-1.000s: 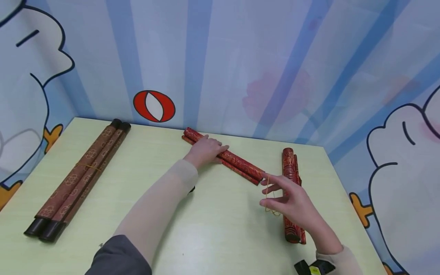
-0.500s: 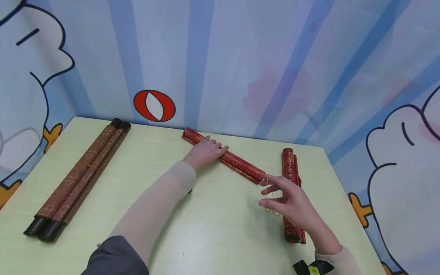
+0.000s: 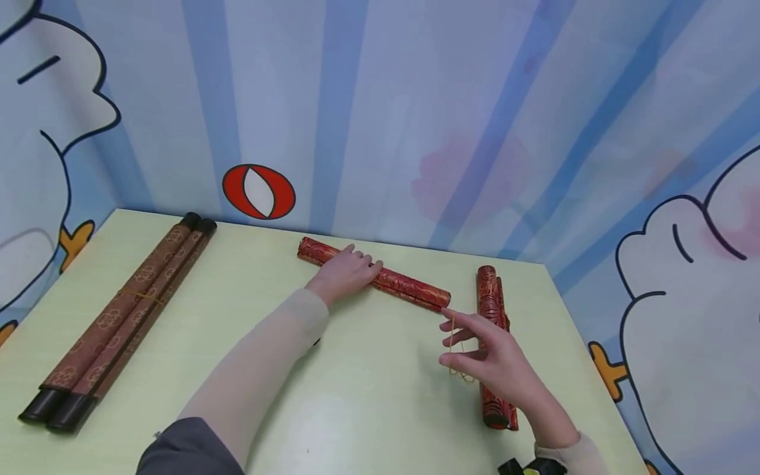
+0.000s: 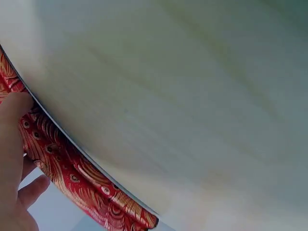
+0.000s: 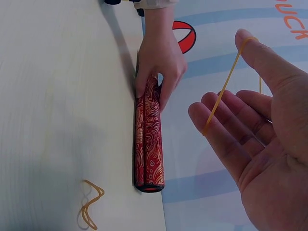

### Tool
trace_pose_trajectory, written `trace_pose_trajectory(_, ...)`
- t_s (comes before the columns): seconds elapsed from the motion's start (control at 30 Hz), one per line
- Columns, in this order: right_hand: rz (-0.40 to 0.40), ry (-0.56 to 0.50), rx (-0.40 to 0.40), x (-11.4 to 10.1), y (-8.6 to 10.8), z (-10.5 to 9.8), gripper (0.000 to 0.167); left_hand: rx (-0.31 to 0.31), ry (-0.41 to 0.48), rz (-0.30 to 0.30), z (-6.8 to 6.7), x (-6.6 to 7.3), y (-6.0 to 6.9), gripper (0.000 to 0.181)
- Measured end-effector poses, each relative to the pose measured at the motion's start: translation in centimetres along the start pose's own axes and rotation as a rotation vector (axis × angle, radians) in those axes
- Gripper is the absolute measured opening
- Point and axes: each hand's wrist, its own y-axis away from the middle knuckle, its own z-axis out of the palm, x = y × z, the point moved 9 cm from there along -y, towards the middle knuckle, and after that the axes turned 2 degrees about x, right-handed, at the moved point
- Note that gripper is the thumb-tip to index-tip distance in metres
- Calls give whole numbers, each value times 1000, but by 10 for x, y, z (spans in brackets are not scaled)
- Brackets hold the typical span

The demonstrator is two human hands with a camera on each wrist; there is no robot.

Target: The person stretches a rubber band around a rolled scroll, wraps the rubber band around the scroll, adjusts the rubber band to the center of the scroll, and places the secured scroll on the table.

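Turned squarer across the far bench (image 3: 267, 264), our middle red scroll (image 3: 410, 287) lies rolled, gripped by our left hand (image 3: 346, 272); our spread right hand (image 3: 489, 349) stretches a rubber band (image 5: 222, 91) not yet round it.

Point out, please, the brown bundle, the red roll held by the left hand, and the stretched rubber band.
Brown bundle (image 3: 127, 307), head view: patterned middle.
Held red roll (image 3: 410, 287), head view: exposed right part.
Stretched rubber band (image 5: 229, 77), right wrist view: long visible strand.
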Motion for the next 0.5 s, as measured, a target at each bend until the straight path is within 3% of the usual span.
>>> trace_pose_trajectory(0.23, -24, 25, 8, -4, -3, -1, 68, 78, 35, -34, -15, -10, 6, 37)
trace_pose_trajectory(0.5, -50, 32, 37, -6, -9, -5, 68, 170, -28, -54, -53, -12, 18, 42)
